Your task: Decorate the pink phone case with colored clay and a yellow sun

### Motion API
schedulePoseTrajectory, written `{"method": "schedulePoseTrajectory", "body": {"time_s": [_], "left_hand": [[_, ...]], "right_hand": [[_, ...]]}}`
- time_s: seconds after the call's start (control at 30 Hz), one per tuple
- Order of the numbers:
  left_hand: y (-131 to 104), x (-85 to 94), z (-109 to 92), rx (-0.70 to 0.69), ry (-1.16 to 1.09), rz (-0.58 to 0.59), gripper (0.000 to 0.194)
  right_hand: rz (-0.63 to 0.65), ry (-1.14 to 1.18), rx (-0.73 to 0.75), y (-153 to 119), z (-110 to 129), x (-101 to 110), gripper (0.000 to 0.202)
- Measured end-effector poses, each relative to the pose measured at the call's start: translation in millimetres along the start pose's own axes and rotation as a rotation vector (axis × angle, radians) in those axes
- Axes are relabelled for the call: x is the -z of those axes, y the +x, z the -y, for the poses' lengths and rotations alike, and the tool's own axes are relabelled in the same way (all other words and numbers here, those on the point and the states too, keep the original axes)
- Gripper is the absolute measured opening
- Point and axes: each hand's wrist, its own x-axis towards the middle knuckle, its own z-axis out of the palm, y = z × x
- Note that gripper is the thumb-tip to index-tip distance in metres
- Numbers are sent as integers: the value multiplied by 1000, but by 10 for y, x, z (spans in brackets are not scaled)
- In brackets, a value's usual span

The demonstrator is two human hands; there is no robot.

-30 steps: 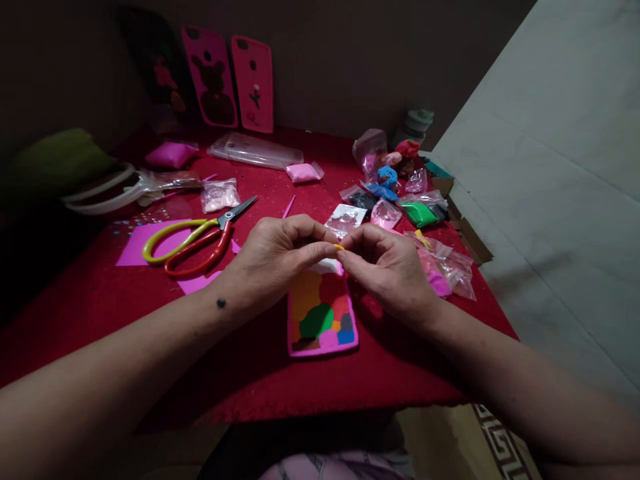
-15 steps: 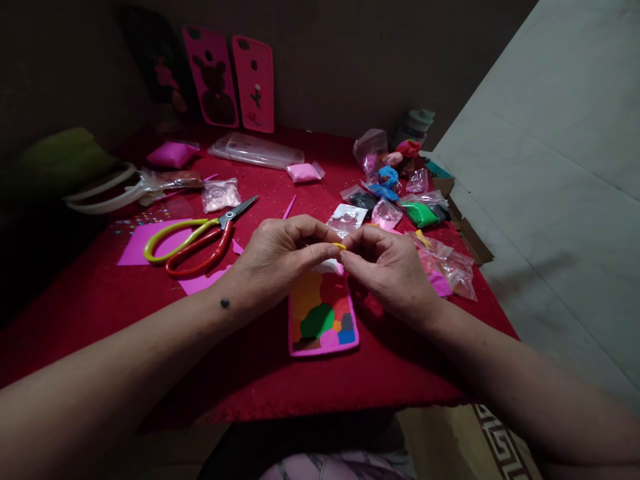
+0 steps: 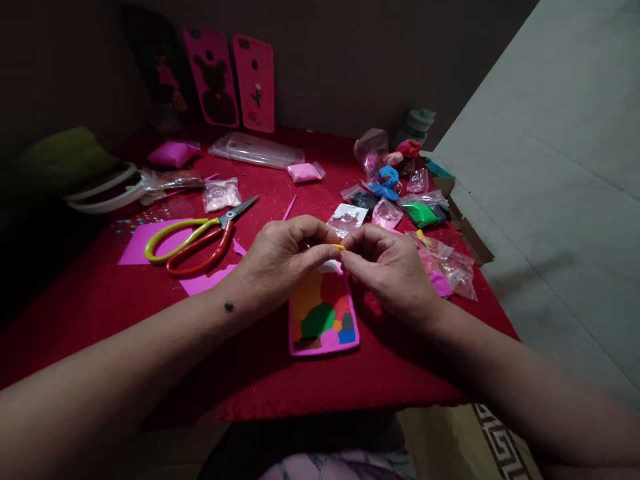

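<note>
Clay, a small yellow piece (image 3: 339, 247), pinched between left hand (image 3: 280, 253) and right hand (image 3: 390, 263), both drawn in narrow on it. Held close over the upper end of the phone case (image 3: 320, 320), laid flat on red cloth (image 3: 300, 390), coloured patches inside a pink rim, top part hidden by the hands. Looks like a shaping step, with the piece apparently being worked by hand. Seems to call next for light, even pressure, then a check of shape against the case. Scissors (image 3: 227, 220) off to the left, untouched.
</note>
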Motion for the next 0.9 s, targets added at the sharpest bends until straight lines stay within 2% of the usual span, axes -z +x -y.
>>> {"method": "schedulePoseTrajectory", "body": {"time_s": [0.2, 0.4, 0.53, 0.77, 0.9], "left_hand": [[6, -3, 10, -1, 12, -35, 9], [0, 8, -8, 29, -56, -6, 11], [5, 7, -22, 48, 2, 7, 6], [16, -1, -7, 21, 20, -28, 11], [9, -1, -9, 39, -29, 6, 11]], "right_hand": [[26, 125, -54, -4, 62, 0, 12], [1, 63, -41, 1, 47, 0, 13], [5, 3, -42, 2, 24, 9, 15], [25, 46, -59, 4, 58, -4, 12], [17, -5, -55, 4, 40, 2, 12]]}}
